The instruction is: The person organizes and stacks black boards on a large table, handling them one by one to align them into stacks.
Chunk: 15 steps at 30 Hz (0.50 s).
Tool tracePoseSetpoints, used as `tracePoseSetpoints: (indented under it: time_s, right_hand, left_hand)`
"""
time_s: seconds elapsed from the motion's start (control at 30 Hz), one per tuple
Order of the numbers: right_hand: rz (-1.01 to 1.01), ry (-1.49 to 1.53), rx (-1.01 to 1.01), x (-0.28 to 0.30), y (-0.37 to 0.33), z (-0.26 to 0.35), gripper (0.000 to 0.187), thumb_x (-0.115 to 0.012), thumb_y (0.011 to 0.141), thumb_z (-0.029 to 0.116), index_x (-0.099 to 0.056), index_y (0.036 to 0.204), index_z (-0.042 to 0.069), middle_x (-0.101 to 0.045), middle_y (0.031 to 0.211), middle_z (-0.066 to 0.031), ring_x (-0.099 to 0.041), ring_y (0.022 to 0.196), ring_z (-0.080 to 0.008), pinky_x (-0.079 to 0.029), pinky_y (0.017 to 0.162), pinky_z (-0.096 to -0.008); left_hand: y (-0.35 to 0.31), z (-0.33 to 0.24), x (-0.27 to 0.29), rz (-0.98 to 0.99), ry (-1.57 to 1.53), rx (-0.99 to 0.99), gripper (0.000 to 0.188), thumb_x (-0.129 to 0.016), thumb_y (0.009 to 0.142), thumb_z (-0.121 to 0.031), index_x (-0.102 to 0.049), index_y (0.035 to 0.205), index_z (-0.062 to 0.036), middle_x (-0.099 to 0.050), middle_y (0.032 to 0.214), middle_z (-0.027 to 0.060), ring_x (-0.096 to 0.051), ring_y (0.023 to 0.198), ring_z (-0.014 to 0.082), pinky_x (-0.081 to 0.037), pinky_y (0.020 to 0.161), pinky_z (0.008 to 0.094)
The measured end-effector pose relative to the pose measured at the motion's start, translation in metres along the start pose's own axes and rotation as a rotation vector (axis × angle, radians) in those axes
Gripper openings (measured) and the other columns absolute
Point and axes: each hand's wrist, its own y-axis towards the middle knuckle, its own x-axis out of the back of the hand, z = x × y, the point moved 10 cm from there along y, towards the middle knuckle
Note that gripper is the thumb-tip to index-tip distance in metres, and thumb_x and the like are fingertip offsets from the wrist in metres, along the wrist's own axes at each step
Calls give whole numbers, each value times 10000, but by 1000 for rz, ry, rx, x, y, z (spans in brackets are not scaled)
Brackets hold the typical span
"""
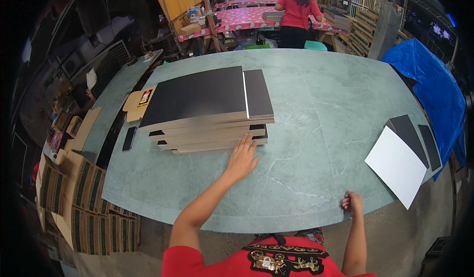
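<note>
A tall stack of black-topped boards (195, 97) with grey-brown edges stands left of centre on the green marble-patterned table (301, 178). Its layers are staggered, and a narrower black piece (258, 94) lies along the right side of the top, beside a thin white strip. My left hand (242, 158) reaches to the near right side of the stack; its fingers are stretched out at the lower layers and hold nothing. Over the near table edge, my right hand (352, 204) has its fingers curled in, with nothing visible in them. A white sheet (399, 166) lies to its right, overlapping a black board (407, 134).
A phone (129, 138) and a tan cardboard piece (134, 106) lie left of the stack. A narrow black strip (429, 147) rests near the right edge, beside a blue tarp (434, 89). Folded cartons (94, 227) stand at lower left. A person in red (300, 15) works beyond.
</note>
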Motion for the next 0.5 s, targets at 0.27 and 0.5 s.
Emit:
tracePoseSetpoints:
  time_s: [0.27,0.5]
  right_hand:
    - [37,6,23,-2,0,-2,251,-479,873,259,-502,763,35,-552,547,-97,-514,408,-170,-396,370,-270]
    - [51,-6,17,-7,-7,2,246,-482,867,256,-503,766,32,-560,569,-101,-515,411,-172,-403,372,-269]
  left_hand:
    - [1,9,21,-144,0,10,564,-634,752,-234,-437,1211,29,-303,1349,211,-260,1279,338,-243,1038,445]
    - [-1,9,37,-142,97,-3,525,-632,755,-198,-445,1195,19,-290,1354,220,-270,1270,361,-266,1020,452]
